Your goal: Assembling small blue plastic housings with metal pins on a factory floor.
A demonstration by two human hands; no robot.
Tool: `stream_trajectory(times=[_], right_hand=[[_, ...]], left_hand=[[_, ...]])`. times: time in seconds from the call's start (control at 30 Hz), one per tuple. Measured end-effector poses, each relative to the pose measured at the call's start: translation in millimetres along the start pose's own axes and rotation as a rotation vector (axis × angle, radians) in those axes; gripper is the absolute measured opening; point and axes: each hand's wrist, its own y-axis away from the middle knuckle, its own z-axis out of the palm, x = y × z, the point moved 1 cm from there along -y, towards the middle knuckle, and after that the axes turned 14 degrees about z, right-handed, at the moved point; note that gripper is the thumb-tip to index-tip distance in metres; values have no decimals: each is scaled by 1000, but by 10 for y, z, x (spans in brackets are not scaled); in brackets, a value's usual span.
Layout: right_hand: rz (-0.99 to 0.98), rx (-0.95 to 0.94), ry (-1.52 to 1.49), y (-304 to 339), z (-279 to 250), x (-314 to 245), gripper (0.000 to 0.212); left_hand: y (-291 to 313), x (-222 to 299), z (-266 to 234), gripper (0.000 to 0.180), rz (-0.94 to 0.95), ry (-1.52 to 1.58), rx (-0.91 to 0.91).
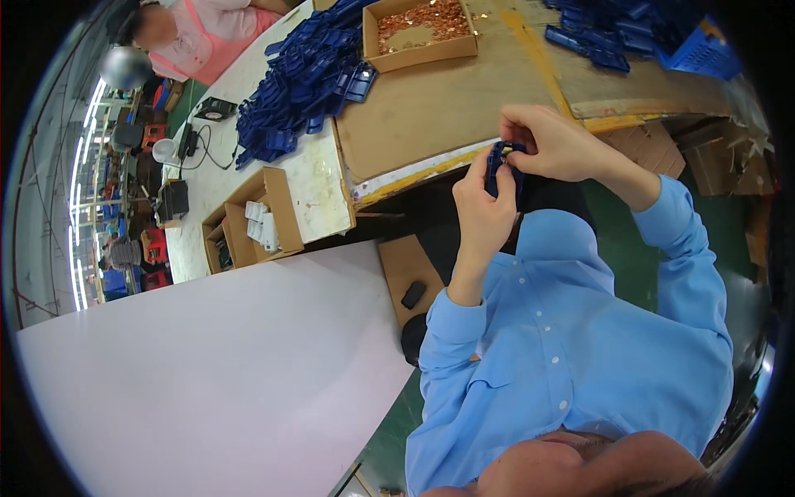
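My left hand is closed around a small dark blue plastic part, held upright between thumb and fingers just off the table's front edge. From the right, my right hand meets the part's upper end with thumb and forefinger pinched together. A tiny yellowish bit shows by those fingertips, too small to name. Beyond my hands, an open cardboard box on the table holds many small copper-coloured metal pieces. Left of that box lies a large heap of similar blue plastic parts.
More blue parts lie at the back right beside a blue plastic basket. A divided cardboard box holding white pieces stands at left, near a large pale panel. Another person in pink sits across the table at far left.
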Motion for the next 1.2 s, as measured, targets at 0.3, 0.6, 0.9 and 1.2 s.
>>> stream_trajectory(times=[0.3,0.6,0.9,1.2], right_hand=[[96,-114,-64,-527,-44,174,19],[-18,-42,-28,-1000,-87,402,20],[84,-159,-80,-1245,-300,494,21],[-6,33,-92,-1285,-399,570,22]], left_hand=[[-329,-336,-47,27,1,-88,22],[-771,-576,-92,28,-48,-71,14],[-1098,-576,-29,28,-131,-65,-52],[-1369,-638,105,24,-11,-220,-80]])
